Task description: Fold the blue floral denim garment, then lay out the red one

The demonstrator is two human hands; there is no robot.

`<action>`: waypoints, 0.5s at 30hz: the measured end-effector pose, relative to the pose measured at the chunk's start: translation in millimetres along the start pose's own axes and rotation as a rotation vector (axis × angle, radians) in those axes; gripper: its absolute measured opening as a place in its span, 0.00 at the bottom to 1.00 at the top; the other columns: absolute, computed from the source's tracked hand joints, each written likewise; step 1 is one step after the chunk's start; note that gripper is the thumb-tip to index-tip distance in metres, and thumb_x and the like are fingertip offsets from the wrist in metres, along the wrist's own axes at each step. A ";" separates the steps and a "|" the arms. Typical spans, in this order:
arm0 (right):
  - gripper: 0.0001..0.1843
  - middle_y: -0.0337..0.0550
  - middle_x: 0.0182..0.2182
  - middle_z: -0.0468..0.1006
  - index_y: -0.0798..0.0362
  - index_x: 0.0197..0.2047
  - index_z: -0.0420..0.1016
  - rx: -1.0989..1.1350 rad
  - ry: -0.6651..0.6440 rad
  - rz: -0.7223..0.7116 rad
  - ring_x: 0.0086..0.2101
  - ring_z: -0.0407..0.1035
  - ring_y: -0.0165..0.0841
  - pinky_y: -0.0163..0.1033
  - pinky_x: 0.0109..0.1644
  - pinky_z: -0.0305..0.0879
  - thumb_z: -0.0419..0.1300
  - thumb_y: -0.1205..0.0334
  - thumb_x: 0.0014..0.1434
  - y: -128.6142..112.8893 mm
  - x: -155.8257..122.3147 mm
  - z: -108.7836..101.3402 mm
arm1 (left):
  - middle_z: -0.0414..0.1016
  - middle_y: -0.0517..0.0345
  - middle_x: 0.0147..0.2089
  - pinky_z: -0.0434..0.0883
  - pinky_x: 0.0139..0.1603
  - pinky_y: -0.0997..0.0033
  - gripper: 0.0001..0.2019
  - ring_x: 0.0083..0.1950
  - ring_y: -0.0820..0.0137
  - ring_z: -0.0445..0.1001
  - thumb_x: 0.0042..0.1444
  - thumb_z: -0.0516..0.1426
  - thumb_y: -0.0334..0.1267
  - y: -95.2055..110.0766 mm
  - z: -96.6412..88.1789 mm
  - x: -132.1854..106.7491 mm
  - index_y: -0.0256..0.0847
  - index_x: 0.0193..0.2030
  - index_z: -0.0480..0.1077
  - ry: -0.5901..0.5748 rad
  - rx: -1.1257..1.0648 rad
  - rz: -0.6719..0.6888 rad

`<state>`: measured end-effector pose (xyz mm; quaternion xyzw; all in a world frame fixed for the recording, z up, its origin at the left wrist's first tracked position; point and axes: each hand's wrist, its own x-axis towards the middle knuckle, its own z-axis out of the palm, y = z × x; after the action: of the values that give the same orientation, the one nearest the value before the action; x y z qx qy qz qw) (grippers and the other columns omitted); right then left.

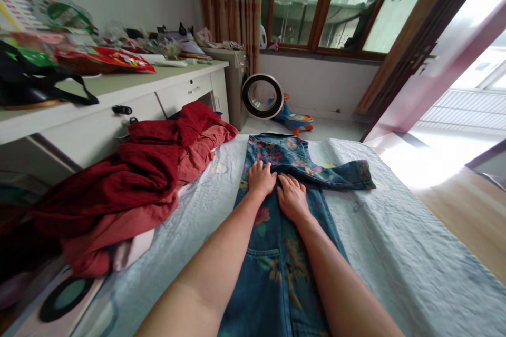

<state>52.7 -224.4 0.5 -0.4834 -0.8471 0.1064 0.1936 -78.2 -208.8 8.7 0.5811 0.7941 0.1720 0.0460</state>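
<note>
A blue denim garment with a floral print (263,284) lies lengthwise on the light quilted bed cover. One sleeve (343,175) sticks out to the right, its cuff near the bed's right side. My left hand (261,178) rests flat on the upper part of the garment, fingers stretched forward. Just to its right, my right hand (292,196) lies palm down on the same cloth, fingers spread. The two hands are close together near the garment's middle line. Cloth under both palms is hidden.
A heap of red cloth (146,168) lies along the bed's left side. Behind it stands a white desk (185,81) crowded with packets and bags. Past the bed are a washing machine with its round door open (262,97) and a blue ride-on toy (294,117). An open door (430,63) stands at right.
</note>
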 end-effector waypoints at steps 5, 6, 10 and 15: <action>0.21 0.48 0.55 0.74 0.54 0.56 0.72 0.105 0.137 0.070 0.56 0.64 0.39 0.44 0.60 0.56 0.48 0.65 0.63 11.9 6.1 1.0 | 0.63 0.44 0.66 0.57 0.65 0.51 0.21 0.68 0.54 0.57 0.64 0.52 0.45 -6.0 10.2 -6.6 0.42 0.62 0.64 0.065 -0.004 0.071; 0.20 0.49 0.54 0.75 0.55 0.54 0.73 0.111 0.172 0.097 0.55 0.64 0.39 0.43 0.60 0.56 0.48 0.66 0.62 14.4 7.2 -0.1 | 0.63 0.44 0.66 0.58 0.65 0.51 0.21 0.68 0.54 0.58 0.64 0.53 0.44 -6.6 10.6 -6.4 0.41 0.62 0.64 0.072 -0.015 0.089; 0.21 0.52 0.52 0.75 0.58 0.54 0.73 0.050 0.278 0.221 0.54 0.64 0.43 0.44 0.59 0.57 0.50 0.67 0.59 22.1 9.5 -4.6 | 0.67 0.47 0.64 0.57 0.66 0.50 0.20 0.67 0.58 0.61 0.63 0.52 0.36 -3.3 11.7 -4.1 0.41 0.61 0.64 0.112 -0.097 0.209; 0.25 0.58 0.56 0.70 0.62 0.60 0.67 -0.030 0.246 0.301 0.54 0.63 0.47 0.47 0.58 0.57 0.52 0.64 0.60 26.0 9.3 -1.3 | 0.68 0.46 0.61 0.59 0.66 0.58 0.20 0.65 0.60 0.62 0.59 0.57 0.36 10.5 14.9 -4.4 0.38 0.59 0.66 0.160 -0.196 0.445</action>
<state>69.2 -203.1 -5.7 -0.6167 -0.7368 0.0619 0.2703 -63.2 -206.9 -2.4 0.7189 0.6273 0.2995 0.0003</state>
